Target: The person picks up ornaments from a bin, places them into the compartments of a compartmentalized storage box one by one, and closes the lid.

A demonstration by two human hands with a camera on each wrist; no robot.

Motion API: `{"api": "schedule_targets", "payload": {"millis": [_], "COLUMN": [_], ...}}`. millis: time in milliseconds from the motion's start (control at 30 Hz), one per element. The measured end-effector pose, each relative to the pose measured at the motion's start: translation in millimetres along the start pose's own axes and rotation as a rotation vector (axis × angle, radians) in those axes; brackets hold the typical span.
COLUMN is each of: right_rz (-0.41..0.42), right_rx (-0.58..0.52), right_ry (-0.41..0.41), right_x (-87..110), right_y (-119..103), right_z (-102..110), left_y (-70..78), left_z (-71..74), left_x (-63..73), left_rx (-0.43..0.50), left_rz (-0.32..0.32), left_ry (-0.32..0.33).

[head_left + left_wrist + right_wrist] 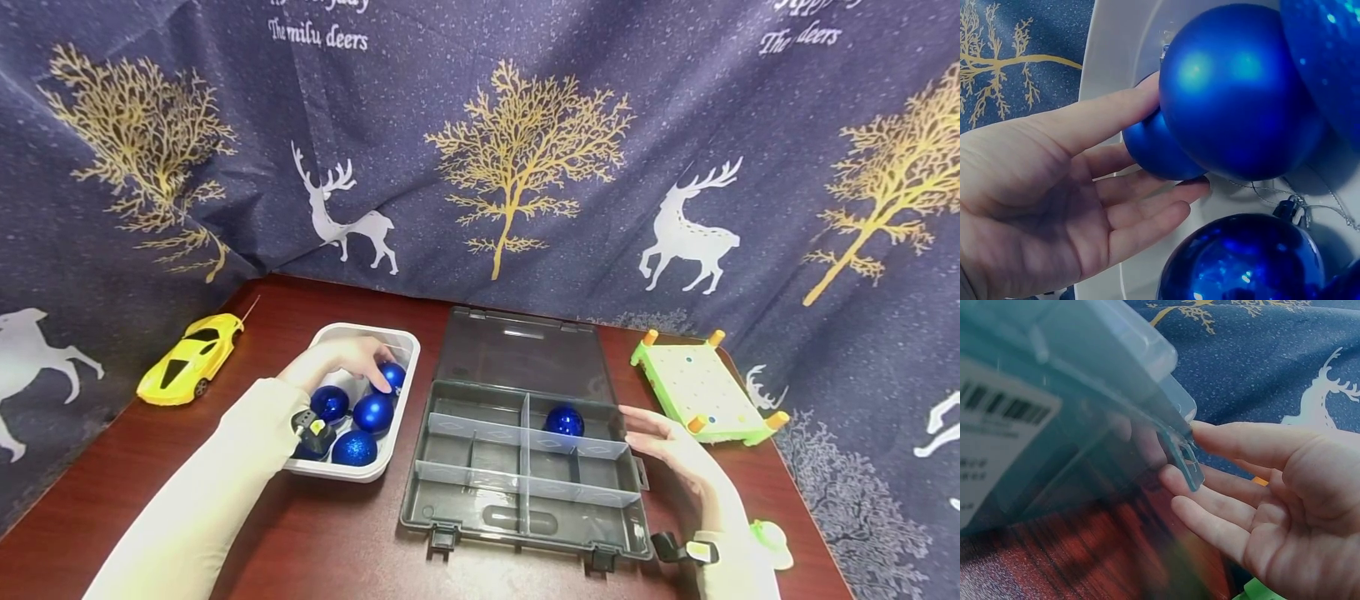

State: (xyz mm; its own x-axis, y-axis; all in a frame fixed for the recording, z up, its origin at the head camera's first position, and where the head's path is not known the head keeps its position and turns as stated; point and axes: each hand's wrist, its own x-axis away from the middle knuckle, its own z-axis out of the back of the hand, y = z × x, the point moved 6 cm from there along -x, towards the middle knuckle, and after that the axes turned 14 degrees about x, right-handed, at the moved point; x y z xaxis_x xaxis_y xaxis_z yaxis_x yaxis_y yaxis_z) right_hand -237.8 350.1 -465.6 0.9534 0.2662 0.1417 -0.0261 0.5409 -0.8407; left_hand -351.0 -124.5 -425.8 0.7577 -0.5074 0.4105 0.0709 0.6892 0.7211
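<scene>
- White tub, left of centre: you have your left hand (pixel 347 358) inside the tub (pixel 352 473), its thumb and fingers curled round a smooth blue ball (pixel 393 376).
- That ball sits at the tub's far right corner, the corner nearer the gray divided box (pixel 450 502); being round, it offers no long axis to line up with.
- In your left wrist view a satin ball (pixel 1238 94) stands just in front of the gripped one and partly covers it, while your fingertips pass beneath and behind, so their exact contact is hidden.
- The relation that matters: the box lies to the right of your left hand, across a strip of bare table (pixel 416 392), with the tub's right wall standing between ball and box.
- Another blue ball (pixel 564 423) rests in the box's far row, right of the middle divider, giving you a bearing on that side.
- Your right hand (pixel 681 454) is at the box's right edge, fingers nearly straight and touching it, holding no ball.
- Your left hand is plainly the nearer to the gripped ball; your right is well apart, the whole box between.
</scene>
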Motion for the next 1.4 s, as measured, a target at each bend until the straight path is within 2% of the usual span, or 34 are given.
{"api": "schedule_targets", "payload": {"millis": [167,267,400,500,600,733,900,1133,1400], "right_rz": [-0.013,-0.005,0.004,0.019,0.000,-0.016,-0.002,0.022,0.014], "right_rx": [-0.039,-0.048,-0.042,-0.032,-0.059,-0.108,-0.074,-0.059,-0.031], "right_ry": [-0.013,-0.015,-0.011,-0.010,-0.022,-0.054,-0.029,-0.017,-0.005], "right_x": [1.3,1.0,1.0,1.3,1.3,-0.2,-3.3,-3.0,-2.5], "right_y": [-0.8,-1.7,-1.7,-1.6,0.8,2.2,0.5,-1.6,-0.9], "right_z": [-2.1,-2.5,-2.3,-2.1,-2.2,-4.1,-3.4,-1.6,-0.5], "left_y": [-0.9,0.8,2.6,4.9,8.8,15.6,28.3,52.2,82.8], "left_z": [3.4,8.5,18.7,27.4,36.1,44.8,50.4,43.4,23.3], "left_x": [4.1,9.8,18.9,25.9,32.9,41.3,48.0,53.2,45.3], "left_rx": [0.030,0.025,-0.018,-0.005,0.043,0.133,0.200,0.228,0.232], "left_rz": [-0.029,-0.064,-0.078,-0.096,-0.144,-0.164,-0.192,-0.284,-0.312], "left_ry": [0.009,0.037,0.098,0.118,0.147,0.215,0.299,0.381,0.493]}}
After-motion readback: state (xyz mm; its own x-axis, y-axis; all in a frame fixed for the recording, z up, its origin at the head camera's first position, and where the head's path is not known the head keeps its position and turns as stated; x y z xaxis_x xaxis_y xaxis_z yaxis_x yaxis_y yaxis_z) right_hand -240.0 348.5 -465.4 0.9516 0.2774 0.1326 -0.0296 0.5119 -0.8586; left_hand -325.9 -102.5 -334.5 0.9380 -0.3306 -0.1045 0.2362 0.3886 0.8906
